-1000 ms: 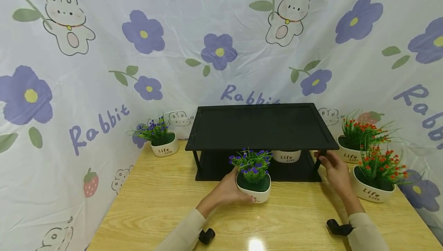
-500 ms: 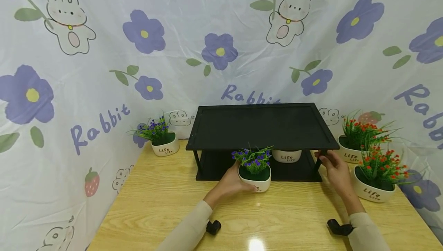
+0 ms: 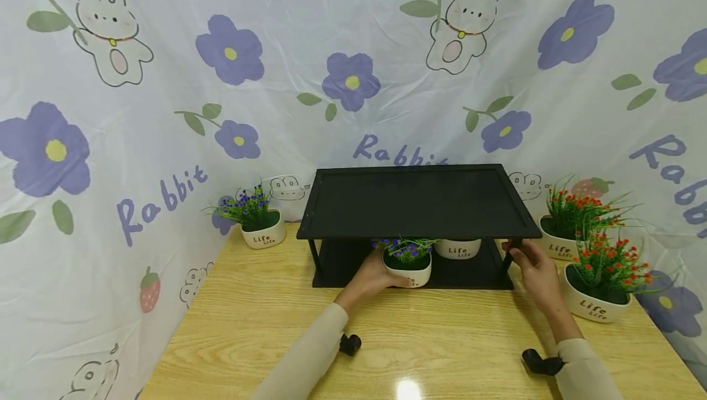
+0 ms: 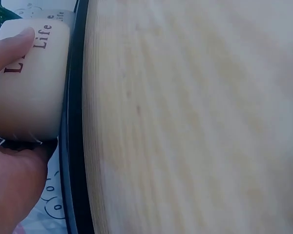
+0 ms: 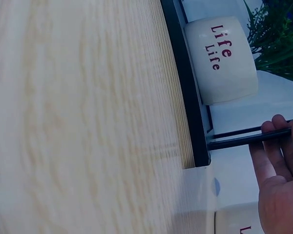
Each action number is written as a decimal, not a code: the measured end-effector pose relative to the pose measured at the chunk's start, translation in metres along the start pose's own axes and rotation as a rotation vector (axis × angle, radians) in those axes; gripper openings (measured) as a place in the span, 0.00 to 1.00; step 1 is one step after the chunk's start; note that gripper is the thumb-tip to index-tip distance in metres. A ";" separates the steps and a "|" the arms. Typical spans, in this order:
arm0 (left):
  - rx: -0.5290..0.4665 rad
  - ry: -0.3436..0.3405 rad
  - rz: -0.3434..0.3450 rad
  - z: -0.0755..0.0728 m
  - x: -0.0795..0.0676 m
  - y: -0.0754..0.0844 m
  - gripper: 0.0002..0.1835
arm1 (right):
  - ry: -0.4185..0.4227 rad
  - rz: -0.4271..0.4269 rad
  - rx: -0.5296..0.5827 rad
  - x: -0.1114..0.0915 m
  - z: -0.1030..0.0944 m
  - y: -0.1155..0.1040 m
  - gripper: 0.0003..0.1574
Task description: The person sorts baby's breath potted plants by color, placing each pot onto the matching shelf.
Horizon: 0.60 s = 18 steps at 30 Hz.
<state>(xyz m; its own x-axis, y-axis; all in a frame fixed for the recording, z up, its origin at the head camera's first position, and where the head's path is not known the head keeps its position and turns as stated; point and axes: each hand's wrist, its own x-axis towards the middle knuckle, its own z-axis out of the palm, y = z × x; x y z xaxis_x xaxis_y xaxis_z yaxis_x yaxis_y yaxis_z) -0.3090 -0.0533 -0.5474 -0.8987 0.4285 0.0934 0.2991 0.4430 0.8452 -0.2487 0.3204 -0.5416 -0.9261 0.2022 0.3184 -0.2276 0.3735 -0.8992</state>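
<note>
Here, we grasp a white pot (image 3: 411, 276) of purple flowers (image 3: 405, 250) in our left hand (image 3: 371, 273), at the lower front of the black shelf (image 3: 420, 200); right of that grip stands a second pot (image 3: 457, 250) holding greenery (image 5: 278, 53). Our right hand (image 3: 537, 272) grips the shelf's post (image 5: 239, 141), with two pots (image 3: 595, 302) of red flowers (image 3: 613, 260) to its right.

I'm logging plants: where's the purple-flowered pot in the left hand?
In the head view, the purple-flowered pot is at the front middle of the black shelf, between the left hand and another white pot.
</note>
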 end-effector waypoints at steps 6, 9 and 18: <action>-0.045 0.042 0.028 -0.001 0.014 0.001 0.61 | -0.001 0.012 -0.013 0.001 -0.001 0.001 0.22; -0.108 0.053 0.023 -0.001 0.020 0.002 0.59 | -0.004 0.007 -0.003 0.001 -0.001 0.001 0.22; -0.183 0.111 -0.069 0.001 0.036 0.003 0.55 | -0.012 0.003 0.019 0.000 0.000 0.002 0.23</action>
<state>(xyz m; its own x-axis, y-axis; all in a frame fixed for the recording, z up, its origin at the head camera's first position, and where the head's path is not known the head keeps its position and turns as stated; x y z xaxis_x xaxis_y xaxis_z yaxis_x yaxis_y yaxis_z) -0.3406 -0.0360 -0.5419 -0.9478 0.3084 0.0809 0.1817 0.3138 0.9320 -0.2496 0.3210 -0.5433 -0.9303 0.1919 0.3125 -0.2307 0.3559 -0.9056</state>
